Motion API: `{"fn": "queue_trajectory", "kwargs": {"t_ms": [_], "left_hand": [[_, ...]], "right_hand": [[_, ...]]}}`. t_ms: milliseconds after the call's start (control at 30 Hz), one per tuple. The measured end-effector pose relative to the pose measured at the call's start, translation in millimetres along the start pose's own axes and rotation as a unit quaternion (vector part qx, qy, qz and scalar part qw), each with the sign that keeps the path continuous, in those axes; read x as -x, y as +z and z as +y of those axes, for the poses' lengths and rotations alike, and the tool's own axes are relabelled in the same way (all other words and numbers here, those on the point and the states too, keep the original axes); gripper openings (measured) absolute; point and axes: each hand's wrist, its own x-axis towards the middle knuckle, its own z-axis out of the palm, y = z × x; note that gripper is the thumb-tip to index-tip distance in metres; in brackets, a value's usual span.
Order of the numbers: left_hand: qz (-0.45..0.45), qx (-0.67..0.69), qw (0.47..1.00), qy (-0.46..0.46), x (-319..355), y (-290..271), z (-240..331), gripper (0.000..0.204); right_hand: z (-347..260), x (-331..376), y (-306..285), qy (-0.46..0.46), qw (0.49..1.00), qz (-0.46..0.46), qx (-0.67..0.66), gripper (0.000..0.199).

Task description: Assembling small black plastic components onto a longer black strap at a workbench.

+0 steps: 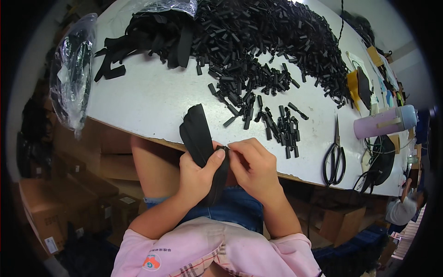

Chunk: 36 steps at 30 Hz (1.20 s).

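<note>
Fingers of both hands pinch black strap (closed tight) — above lap.

I'm looking at a small assembly workshop, piecework by the look of it. A white table carries a huge heap of small black plastic parts and a pile of black straps (hundreds of identical pieces). Black scissors lie ready, a clear plastic bag hangs off the edge, and cardboard boxes crowd the floor beneath.
</note>
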Motion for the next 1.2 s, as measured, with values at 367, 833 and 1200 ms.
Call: {"fn": "queue_trajectory", "kwargs": {"t_ms": [367, 833, 1200], "left_hand": [[-0.004, 0.28, 0.947, -0.157, -23.8, -1.7, 23.8, 0.014], [0.081, -0.097, 0.978, 0.165, 18.5, -3.7, 16.5, 0.008], [0.046, -0.05, 0.994, 0.089, 19.9, -13.4, -5.7, 0.012]], "right_hand": [[2.3, 17.8, -13.5, 0.108, 0.989, 0.047, -0.093, 0.01], [-7.9, -9.4, 4.3, -0.105, 0.976, -0.098, 0.166, 0.021], [-3.0, -3.0, 1.8, 0.031, 0.998, -0.055, -0.007, 0.011]]}}
